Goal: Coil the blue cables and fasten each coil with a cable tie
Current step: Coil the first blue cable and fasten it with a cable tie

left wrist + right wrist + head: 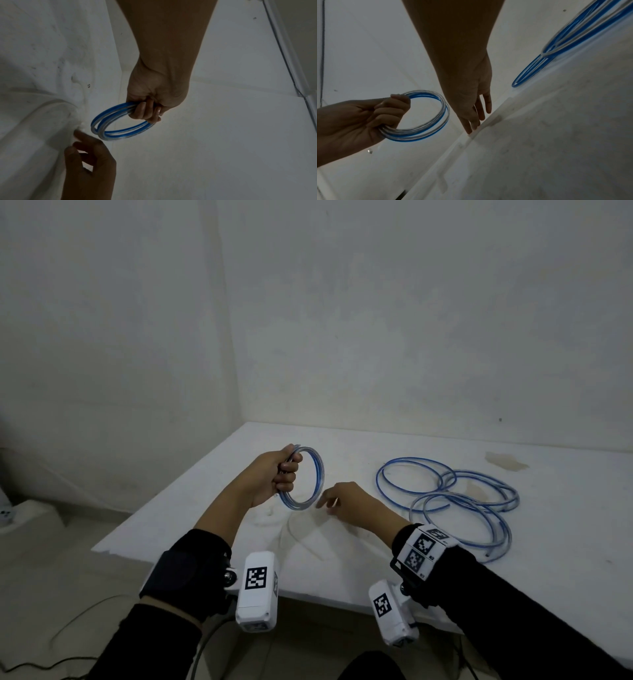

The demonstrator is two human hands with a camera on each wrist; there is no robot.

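My left hand (282,474) grips a small coil of blue and clear cable (317,484), held upright above the white table (342,559). The same coil (120,129) shows in the left wrist view with my fingers (145,112) curled round its upper part, and the coil (428,121) appears in the right wrist view too. My right hand (339,501) hovers low over the table just right of the coil, fingers (476,119) straight and pointing down, tips at the cloth, holding nothing. I see no cable tie clearly.
A loose tangle of blue cable loops (455,501) lies on the table to the right of my hands, also seen as loops (556,50) in the right wrist view. White walls meet in a corner behind the table. Dark cords (51,655) lie on the floor at lower left.
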